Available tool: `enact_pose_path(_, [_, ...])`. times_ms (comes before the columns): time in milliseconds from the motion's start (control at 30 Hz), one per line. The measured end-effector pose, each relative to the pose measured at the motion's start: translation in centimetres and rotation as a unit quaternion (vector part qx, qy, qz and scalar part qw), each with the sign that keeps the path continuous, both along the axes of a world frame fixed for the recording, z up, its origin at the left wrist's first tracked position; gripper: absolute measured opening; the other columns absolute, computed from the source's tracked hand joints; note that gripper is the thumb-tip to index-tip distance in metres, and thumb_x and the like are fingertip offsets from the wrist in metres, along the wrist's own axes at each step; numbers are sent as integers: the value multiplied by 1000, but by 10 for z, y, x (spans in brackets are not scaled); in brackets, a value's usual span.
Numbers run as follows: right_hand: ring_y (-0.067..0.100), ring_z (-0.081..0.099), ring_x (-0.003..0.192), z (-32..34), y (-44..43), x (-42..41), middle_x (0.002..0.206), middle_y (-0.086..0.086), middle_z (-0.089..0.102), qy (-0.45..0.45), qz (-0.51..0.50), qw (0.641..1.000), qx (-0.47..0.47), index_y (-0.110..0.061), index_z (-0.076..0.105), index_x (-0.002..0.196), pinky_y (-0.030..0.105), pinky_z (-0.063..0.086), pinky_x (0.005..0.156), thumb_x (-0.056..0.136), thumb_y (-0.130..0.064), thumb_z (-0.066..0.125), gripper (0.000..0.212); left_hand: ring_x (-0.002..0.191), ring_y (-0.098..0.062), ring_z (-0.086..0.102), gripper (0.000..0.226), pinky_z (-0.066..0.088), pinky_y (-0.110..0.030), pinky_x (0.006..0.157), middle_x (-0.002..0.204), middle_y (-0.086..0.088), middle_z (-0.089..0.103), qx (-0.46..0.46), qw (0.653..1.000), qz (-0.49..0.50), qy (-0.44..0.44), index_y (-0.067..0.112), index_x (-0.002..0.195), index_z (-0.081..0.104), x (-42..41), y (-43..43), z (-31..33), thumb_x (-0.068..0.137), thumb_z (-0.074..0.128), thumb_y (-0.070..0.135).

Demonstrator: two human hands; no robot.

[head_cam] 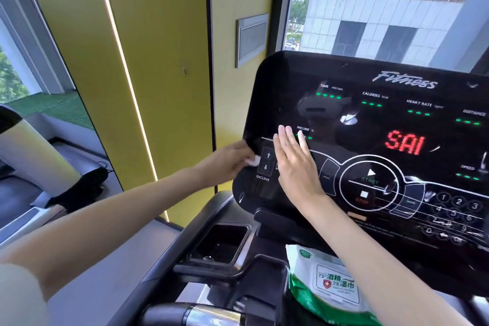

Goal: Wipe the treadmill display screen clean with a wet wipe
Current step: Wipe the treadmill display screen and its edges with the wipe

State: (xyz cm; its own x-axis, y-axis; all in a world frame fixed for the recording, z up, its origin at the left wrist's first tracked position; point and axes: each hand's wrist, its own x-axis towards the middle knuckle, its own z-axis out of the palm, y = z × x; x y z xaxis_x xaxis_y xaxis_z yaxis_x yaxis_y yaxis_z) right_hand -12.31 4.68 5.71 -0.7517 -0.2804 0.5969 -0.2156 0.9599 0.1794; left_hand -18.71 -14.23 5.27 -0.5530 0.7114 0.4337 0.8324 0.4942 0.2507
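left hand (230,160) grips wet wipe (254,161), right hand (293,164) flat on display screen (357,135)
either could trip the incline buttons (267,163)

Your wet wipe (254,161) is white, the glossy display screen (370,124) black with red letters and green dashes; the wipes pack (328,286) is green and white.

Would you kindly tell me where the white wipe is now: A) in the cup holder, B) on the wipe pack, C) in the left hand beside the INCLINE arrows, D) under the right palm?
C: the left hand grips the white wipe beside the INCLINE arrows; the right hand lies flat on the display.
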Motion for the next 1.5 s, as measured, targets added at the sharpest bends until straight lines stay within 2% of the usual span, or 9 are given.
enact_pose_path(100, [41, 37, 131, 0, 0, 0, 138, 30, 41, 9, -2, 1000, 6, 13, 41, 131, 52, 22, 111, 78, 10, 30, 54, 91, -22, 60, 17, 46, -34, 83, 102, -9, 59, -38, 999, -9, -9, 5, 100, 64, 6, -5, -6, 90, 52, 0])
enact_pose_path(300, [40, 38, 131, 3, -1, 2, 138, 29, 42, -14, -19, 999, 36, 12, 43, 131, 52, 25, 111, 73, 6, 62, 61, 75, -19, 57, 10, 46, -25, 70, 91, -11, 59, 137, 987, 77, 20, 1, 92, 64, -16, 9, 23, 91, 54, 4])
enact_pose_path(467, [42, 38, 130, -3, 1, -2, 137, 30, 42, 13, -5, 1000, 15, 14, 43, 129, 52, 21, 111, 80, 9, 33, 51, 82, -23, 59, 15, 48, -35, 75, 95, -9, 58, 26, 1000, 3, -3, 4, 96, 65, 14, -2, -31, 88, 53, -1])
enact_pose_path(667, [41, 36, 131, -4, 3, -3, 138, 30, 41, 3, -13, 999, 35, 13, 42, 130, 52, 22, 112, 77, 8, 40, 53, 71, -17, 51, 10, 40, -18, 66, 87, -10, 55, 175, 982, 61, 21, 1, 92, 62, -13, 23, 15, 90, 53, 1])
enact_pose_path(833, [33, 30, 137, -3, -1, 5, 146, 23, 34, 1, -13, 1000, -28, 7, 37, 137, 52, 20, 113, 73, 13, 52, 66, 84, -20, 56, 18, 47, -26, 76, 99, -11, 56, 101, 994, 30, 5, 3, 97, 62, 24, 1, -61, 91, 45, 9])
enact_pose_path(933, [28, 15, 143, -23, -3, 29, 152, 19, 22, -16, 7, 998, -60, 4, 27, 143, 49, 15, 115, 76, 12, 43, 69, 79, -16, 56, 15, 47, -27, 74, 95, -11, 57, 140, 989, 49, -18, 0, 95, 64, 20, 5, -53, 89, 51, 3])
enact_pose_path(1067, [27, 22, 141, -65, -10, 63, 149, 19, 29, -57, 23, 996, -66, 5, 32, 140, 46, 19, 114, 89, -7, 44, 54, 69, -8, 48, 7, 40, -18, 65, 85, -12, 56, 256, 957, 139, 11, -1, 91, 63, 6, 23, -26, 91, 56, 3])
enact_pose_path(1267, [28, 27, 139, -93, -8, 76, 148, 20, 31, -115, 7, 992, -47, 6, 36, 138, 45, 29, 111, 97, -24, 30, 51, 80, -17, 53, 18, 45, -22, 73, 94, -10, 55, 156, 985, 76, -13, 1, 97, 60, 46, 17, -87, 93, 47, 11])
enact_pose_path(1500, [28, 27, 139, -100, -6, 79, 148, 21, 31, -140, -8, 989, -49, 5, 36, 138, 45, 31, 110, 96, -26, 26, 53, 71, -7, 42, 10, 35, -7, 68, 87, -2, 49, 286, 936, 206, -13, 1, 91, 60, 42, 33, -71, 90, 52, -5])
